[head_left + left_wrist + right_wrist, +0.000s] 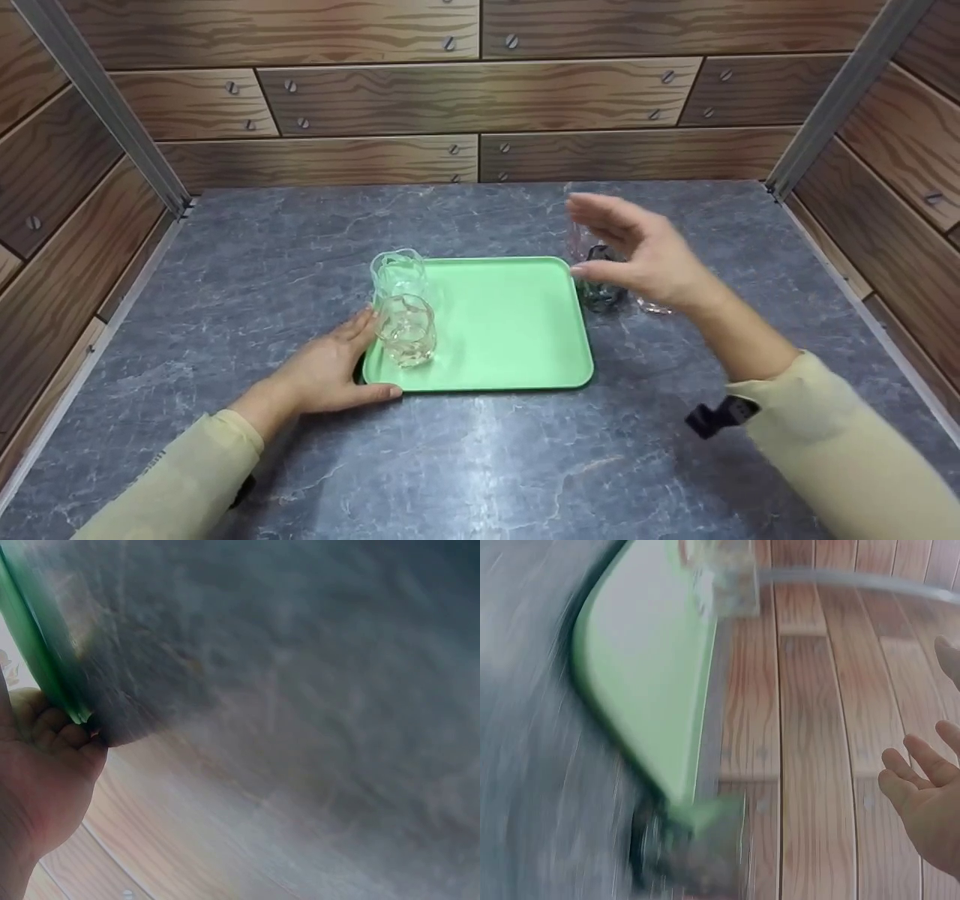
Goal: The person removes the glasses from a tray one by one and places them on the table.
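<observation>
A light green tray point(502, 322) lies on the table. My left hand point(334, 367) holds its near left corner, thumb along the front edge and fingers at the left side. Beside those fingers, a clear glass with a faint amber tint point(407, 334) stands on the tray. Behind it is another clear glass with a wavy rim point(397, 274). My right hand point(637, 251) is raised beyond the tray's right edge, fingers extended and thumb apart, holding nothing. A dark grey glass point(602, 289) stands below it, partly hidden.
Near the dark glass, a pinkish glass point(576, 238) and a clear glass point(655, 306) are mostly hidden by my right hand. The grey marbled table point(480, 465) is enclosed by wood-patterned walls point(375, 97) at the back and both sides.
</observation>
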Demonstrator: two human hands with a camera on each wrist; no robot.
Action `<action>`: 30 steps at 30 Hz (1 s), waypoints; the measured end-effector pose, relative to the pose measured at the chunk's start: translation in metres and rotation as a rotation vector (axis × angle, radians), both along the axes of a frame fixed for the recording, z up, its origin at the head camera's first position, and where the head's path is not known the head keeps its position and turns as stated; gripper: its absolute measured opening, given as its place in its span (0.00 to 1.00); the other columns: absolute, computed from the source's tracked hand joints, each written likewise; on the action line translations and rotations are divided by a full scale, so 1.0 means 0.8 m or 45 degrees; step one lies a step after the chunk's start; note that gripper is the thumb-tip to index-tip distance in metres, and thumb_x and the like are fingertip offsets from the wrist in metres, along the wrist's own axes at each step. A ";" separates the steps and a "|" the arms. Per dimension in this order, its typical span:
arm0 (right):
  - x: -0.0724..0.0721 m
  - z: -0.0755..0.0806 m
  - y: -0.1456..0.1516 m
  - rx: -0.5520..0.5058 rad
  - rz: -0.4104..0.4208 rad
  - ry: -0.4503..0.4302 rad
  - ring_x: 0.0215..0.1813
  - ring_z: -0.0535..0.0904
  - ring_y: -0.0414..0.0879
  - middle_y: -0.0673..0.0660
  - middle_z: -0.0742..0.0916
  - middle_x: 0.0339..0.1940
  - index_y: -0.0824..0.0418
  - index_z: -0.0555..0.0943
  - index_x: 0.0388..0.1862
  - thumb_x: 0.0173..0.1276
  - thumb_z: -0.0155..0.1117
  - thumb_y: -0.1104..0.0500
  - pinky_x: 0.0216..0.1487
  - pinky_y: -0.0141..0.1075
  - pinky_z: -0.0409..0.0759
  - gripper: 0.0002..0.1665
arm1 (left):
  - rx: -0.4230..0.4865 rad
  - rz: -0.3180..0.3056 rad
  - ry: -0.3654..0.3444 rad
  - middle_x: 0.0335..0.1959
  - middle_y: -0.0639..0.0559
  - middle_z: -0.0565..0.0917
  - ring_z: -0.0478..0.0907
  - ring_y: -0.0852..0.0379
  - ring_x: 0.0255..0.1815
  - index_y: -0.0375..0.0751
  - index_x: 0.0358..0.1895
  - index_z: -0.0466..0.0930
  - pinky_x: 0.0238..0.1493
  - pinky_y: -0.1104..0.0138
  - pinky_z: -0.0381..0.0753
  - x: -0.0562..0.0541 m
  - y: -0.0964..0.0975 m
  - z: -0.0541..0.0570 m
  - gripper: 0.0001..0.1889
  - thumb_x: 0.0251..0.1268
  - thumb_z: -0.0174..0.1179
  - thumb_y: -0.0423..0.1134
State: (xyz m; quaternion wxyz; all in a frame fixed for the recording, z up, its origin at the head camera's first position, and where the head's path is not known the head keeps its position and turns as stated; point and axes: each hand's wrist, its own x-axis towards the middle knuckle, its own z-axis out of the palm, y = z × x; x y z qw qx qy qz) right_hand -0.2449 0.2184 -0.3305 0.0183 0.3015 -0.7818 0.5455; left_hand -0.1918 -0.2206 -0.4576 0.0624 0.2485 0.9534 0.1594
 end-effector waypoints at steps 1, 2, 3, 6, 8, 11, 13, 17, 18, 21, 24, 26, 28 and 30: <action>0.000 -0.001 -0.012 0.004 0.020 -0.003 0.76 0.73 0.56 0.62 0.79 0.74 0.65 0.70 0.80 0.59 0.80 0.74 0.78 0.40 0.68 0.49 | 0.000 -0.002 0.000 0.85 0.32 0.50 0.52 0.34 0.85 0.35 0.86 0.47 0.80 0.42 0.61 0.000 0.000 0.000 0.64 0.62 0.58 0.80; 0.001 -0.002 -0.023 0.001 0.041 -0.012 0.76 0.73 0.55 0.61 0.79 0.74 0.65 0.70 0.80 0.60 0.81 0.72 0.79 0.40 0.68 0.49 | 0.002 -0.003 0.001 0.85 0.32 0.51 0.52 0.34 0.84 0.35 0.86 0.47 0.80 0.43 0.61 -0.001 0.000 0.000 0.64 0.62 0.58 0.80; 0.001 -0.004 -0.034 -0.001 0.060 -0.018 0.76 0.73 0.55 0.60 0.79 0.74 0.64 0.70 0.80 0.60 0.81 0.71 0.79 0.41 0.68 0.49 | 0.001 -0.005 0.002 0.85 0.32 0.51 0.52 0.35 0.84 0.34 0.86 0.47 0.80 0.43 0.61 -0.001 0.000 0.000 0.64 0.63 0.58 0.80; 0.001 -0.013 -0.064 0.023 0.097 -0.038 0.75 0.74 0.52 0.58 0.80 0.74 0.62 0.71 0.80 0.60 0.83 0.66 0.79 0.40 0.68 0.49 | -0.001 -0.010 -0.001 0.85 0.32 0.50 0.52 0.35 0.84 0.34 0.86 0.47 0.80 0.43 0.60 -0.002 0.000 0.000 0.64 0.63 0.58 0.80; 0.002 -0.021 -0.083 0.039 0.120 -0.059 0.75 0.75 0.51 0.57 0.80 0.73 0.61 0.71 0.80 0.60 0.84 0.62 0.79 0.40 0.68 0.50 | -0.003 -0.009 0.000 0.85 0.32 0.50 0.52 0.34 0.84 0.34 0.86 0.47 0.80 0.43 0.60 -0.001 0.000 0.000 0.65 0.62 0.58 0.81; 0.001 -0.035 -0.108 0.078 0.140 -0.088 0.74 0.75 0.49 0.55 0.80 0.74 0.60 0.72 0.80 0.60 0.85 0.58 0.78 0.39 0.68 0.50 | -0.005 -0.009 -0.001 0.85 0.31 0.50 0.52 0.34 0.84 0.34 0.86 0.48 0.80 0.42 0.60 0.000 -0.001 0.000 0.65 0.62 0.57 0.81; 0.000 -0.045 -0.123 0.094 0.159 -0.112 0.74 0.75 0.50 0.56 0.80 0.74 0.60 0.72 0.80 0.61 0.85 0.58 0.78 0.40 0.68 0.50 | -0.003 -0.005 -0.004 0.85 0.32 0.50 0.52 0.34 0.84 0.34 0.86 0.48 0.80 0.42 0.60 0.000 -0.001 0.001 0.65 0.62 0.57 0.81; -0.001 -0.063 -0.147 0.128 0.187 -0.161 0.74 0.75 0.51 0.58 0.78 0.76 0.60 0.72 0.80 0.62 0.84 0.56 0.79 0.41 0.68 0.49 | 0.002 0.002 -0.014 0.86 0.32 0.49 0.52 0.34 0.84 0.35 0.86 0.47 0.79 0.41 0.62 0.000 0.000 0.001 0.65 0.62 0.57 0.82; -0.001 -0.067 -0.152 0.132 0.193 -0.173 0.74 0.75 0.51 0.58 0.78 0.76 0.59 0.72 0.80 0.63 0.84 0.56 0.79 0.41 0.68 0.49 | 0.004 0.004 -0.014 0.86 0.32 0.49 0.52 0.34 0.84 0.35 0.86 0.48 0.79 0.41 0.62 0.000 0.000 0.001 0.65 0.62 0.57 0.82; 0.000 -0.079 -0.167 0.160 0.204 -0.202 0.74 0.75 0.51 0.57 0.78 0.76 0.58 0.72 0.80 0.63 0.84 0.55 0.79 0.42 0.69 0.49 | 0.005 0.003 -0.012 0.85 0.32 0.50 0.53 0.33 0.84 0.35 0.86 0.47 0.78 0.40 0.63 0.000 -0.001 0.000 0.65 0.62 0.57 0.82; 0.000 -0.089 -0.180 0.184 0.227 -0.230 0.75 0.74 0.51 0.56 0.78 0.76 0.58 0.72 0.80 0.63 0.84 0.54 0.79 0.44 0.68 0.49 | 0.002 0.004 -0.007 0.85 0.31 0.50 0.54 0.32 0.84 0.35 0.86 0.47 0.78 0.40 0.64 0.000 -0.001 -0.001 0.65 0.62 0.56 0.82; 0.000 -0.095 -0.187 0.189 0.245 -0.247 0.75 0.74 0.52 0.57 0.77 0.77 0.59 0.72 0.80 0.63 0.84 0.54 0.79 0.46 0.68 0.49 | 0.000 0.005 -0.005 0.85 0.32 0.51 0.54 0.33 0.84 0.35 0.86 0.47 0.78 0.40 0.64 0.000 -0.002 0.000 0.64 0.62 0.56 0.82; 0.001 -0.100 -0.193 0.188 0.260 -0.257 0.75 0.73 0.54 0.59 0.76 0.77 0.60 0.72 0.80 0.63 0.84 0.55 0.79 0.48 0.68 0.49 | 0.001 0.003 0.002 0.85 0.32 0.51 0.54 0.33 0.84 0.35 0.86 0.47 0.78 0.40 0.64 0.000 -0.001 0.000 0.64 0.62 0.57 0.81; 0.001 -0.104 -0.199 0.178 0.263 -0.268 0.75 0.73 0.55 0.60 0.76 0.77 0.61 0.72 0.80 0.62 0.85 0.56 0.79 0.50 0.68 0.49 | 0.002 -0.004 0.006 0.85 0.32 0.51 0.53 0.34 0.84 0.35 0.86 0.48 0.78 0.41 0.64 0.001 -0.001 0.000 0.64 0.62 0.58 0.81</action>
